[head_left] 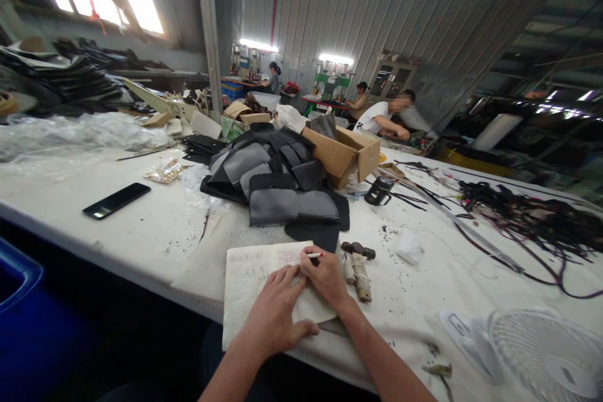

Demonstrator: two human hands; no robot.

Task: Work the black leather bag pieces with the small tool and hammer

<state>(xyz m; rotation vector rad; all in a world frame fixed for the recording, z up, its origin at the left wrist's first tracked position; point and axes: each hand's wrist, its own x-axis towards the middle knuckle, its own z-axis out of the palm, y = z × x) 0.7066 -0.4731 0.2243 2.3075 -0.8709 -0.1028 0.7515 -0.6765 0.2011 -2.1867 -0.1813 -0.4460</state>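
Observation:
An open notebook (245, 292) with handwriting lies at the table's near edge. My left hand (277, 308) rests flat on its pages, fingers stretched out and thumb apart. In my right hand (325, 276) is a pen (315, 255) with a white barrel and a bit of red, pinched over the right page, where reddish writing shows. Its tip is hidden by my fingers. Just right of the notebook lies a hammer (358, 270) with a wrapped handle. Beyond the notebook is a heap of black and grey leather-like pieces (277, 201).
A phone (117, 201) lies left, near clear plastic bags (85, 135). Behind the heap stands a cardboard box (336, 154); a black mug (379, 191) is beside it. Black straps (527, 213) and a white fan (541, 352) are at right. Co-workers (379, 118) sit farther back.

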